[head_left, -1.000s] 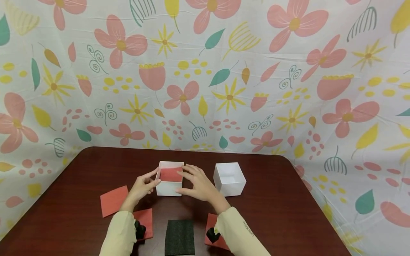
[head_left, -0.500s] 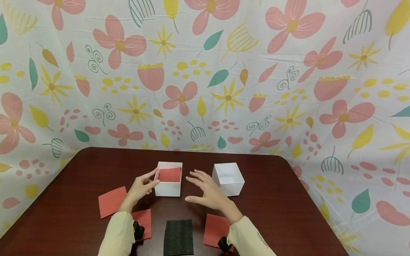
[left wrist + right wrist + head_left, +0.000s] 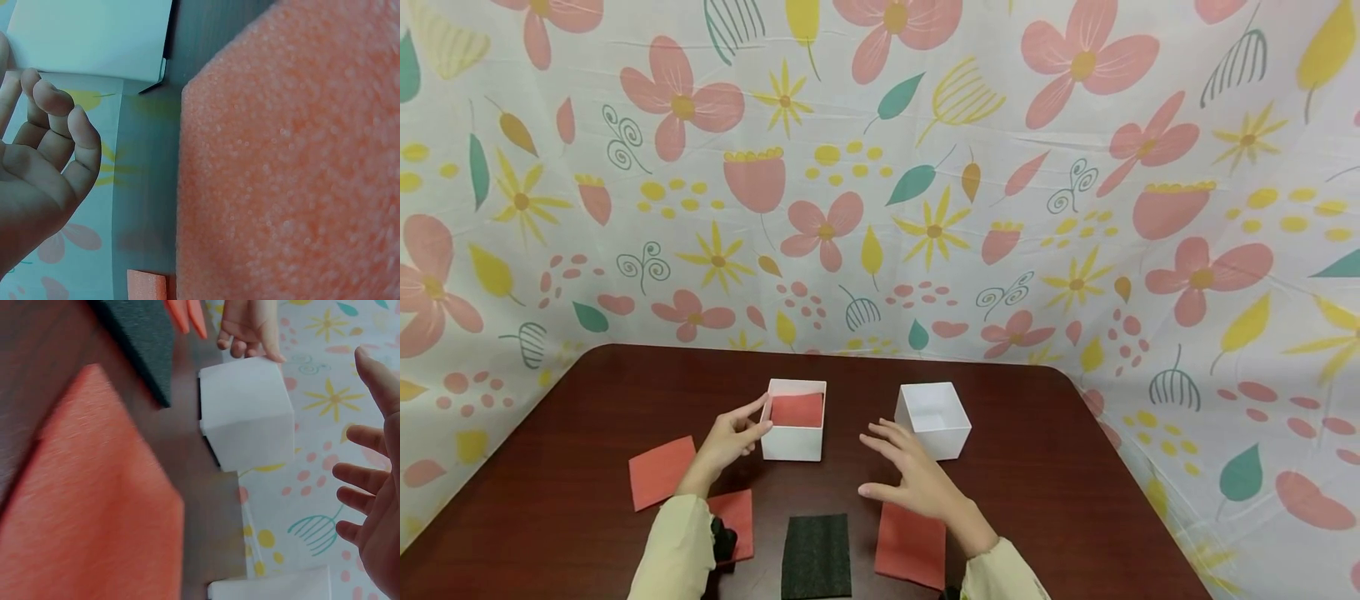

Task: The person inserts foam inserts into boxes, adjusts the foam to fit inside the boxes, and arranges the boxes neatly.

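Note:
My left hand (image 3: 730, 442) holds the left side of a white open-topped box (image 3: 792, 445), thumb at the front corner and index finger along the side wall. Inside that box lies a red foam sheet (image 3: 797, 410). In the left wrist view the other fingers (image 3: 86, 137) curl loosely beside the box wall (image 3: 87, 37). My right hand (image 3: 917, 479), fingers spread and relaxed, hovers with nothing in it, right of the held box and in front of a second white box (image 3: 951, 440). The right wrist view shows this hand (image 3: 378, 487) apart from the held box (image 3: 244, 406).
On the dark wooden table (image 3: 1045, 483) lie a red foam sheet (image 3: 658, 473) at left, another (image 3: 739, 521) partly under my left wrist, a black sheet (image 3: 816, 557) in the middle and a red sheet (image 3: 912, 550) at right. A flowered cloth (image 3: 880, 208) hangs behind.
My right hand has left the box with the red sheet and moved right and toward me, uncovering the red sheet at right. The left hand has stayed on the box.

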Demonstrator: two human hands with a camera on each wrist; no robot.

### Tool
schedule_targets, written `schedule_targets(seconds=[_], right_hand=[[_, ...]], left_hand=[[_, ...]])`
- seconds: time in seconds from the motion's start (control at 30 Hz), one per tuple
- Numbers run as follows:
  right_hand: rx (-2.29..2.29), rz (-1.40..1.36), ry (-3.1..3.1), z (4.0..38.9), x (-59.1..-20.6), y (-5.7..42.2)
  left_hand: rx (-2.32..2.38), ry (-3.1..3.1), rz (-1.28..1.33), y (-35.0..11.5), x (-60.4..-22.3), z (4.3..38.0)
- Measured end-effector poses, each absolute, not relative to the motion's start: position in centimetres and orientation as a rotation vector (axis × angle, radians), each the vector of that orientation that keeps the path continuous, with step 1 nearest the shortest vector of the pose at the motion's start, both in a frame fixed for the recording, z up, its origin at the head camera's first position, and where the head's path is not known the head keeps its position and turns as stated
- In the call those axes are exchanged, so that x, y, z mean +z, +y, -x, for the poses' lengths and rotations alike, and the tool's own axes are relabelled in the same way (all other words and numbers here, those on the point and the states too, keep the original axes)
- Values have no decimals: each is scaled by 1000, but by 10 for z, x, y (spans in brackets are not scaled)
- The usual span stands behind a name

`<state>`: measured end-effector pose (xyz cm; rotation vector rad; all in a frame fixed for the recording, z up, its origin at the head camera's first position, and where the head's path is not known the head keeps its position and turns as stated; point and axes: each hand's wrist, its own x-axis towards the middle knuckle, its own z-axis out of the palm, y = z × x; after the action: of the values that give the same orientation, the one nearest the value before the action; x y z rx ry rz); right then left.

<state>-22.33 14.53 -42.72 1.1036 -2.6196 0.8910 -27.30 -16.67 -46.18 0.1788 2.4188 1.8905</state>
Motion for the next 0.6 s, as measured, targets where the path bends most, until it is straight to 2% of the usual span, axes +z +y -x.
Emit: schedule_targets(seconds=[0.6], right_hand=[[732,-1088,-2692,193,-438,184]], left_hand=[[1883,2430,-189,-166,-461,272]])
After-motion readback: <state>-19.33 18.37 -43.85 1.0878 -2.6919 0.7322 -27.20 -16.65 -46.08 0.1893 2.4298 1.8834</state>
